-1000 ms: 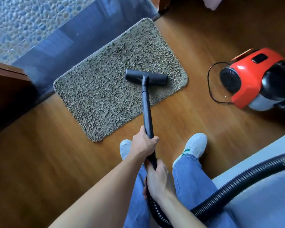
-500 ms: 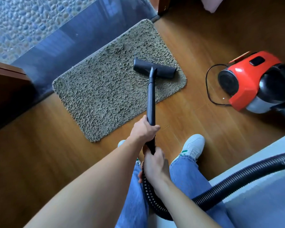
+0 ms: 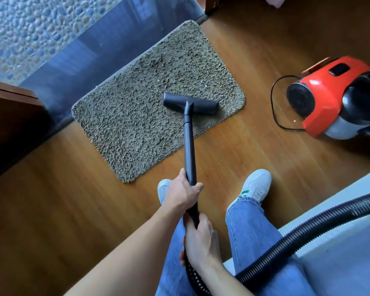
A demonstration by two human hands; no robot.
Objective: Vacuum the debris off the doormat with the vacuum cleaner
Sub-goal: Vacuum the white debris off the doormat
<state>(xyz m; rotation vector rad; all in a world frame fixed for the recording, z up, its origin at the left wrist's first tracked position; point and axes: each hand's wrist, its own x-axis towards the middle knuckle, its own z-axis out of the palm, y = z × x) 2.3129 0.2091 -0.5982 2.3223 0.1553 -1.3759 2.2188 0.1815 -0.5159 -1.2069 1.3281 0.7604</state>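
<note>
My left hand (image 3: 183,194) and right hand (image 3: 201,242) grip the black vacuum wand (image 3: 189,146); its T-shaped nozzle (image 3: 203,106) rests on the shaggy olive doormat (image 3: 126,116).

We see a shaggy olive-tan doormat (image 3: 150,116), a black wand (image 3: 189,150) and ribbed black hose (image 3: 308,235), a red-and-black vacuum cleaner (image 3: 327,97) at right, blue jeans (image 3: 248,227), white green-striped shoes (image 3: 256,184), brown wood-grain floor (image 3: 51,210).
</note>
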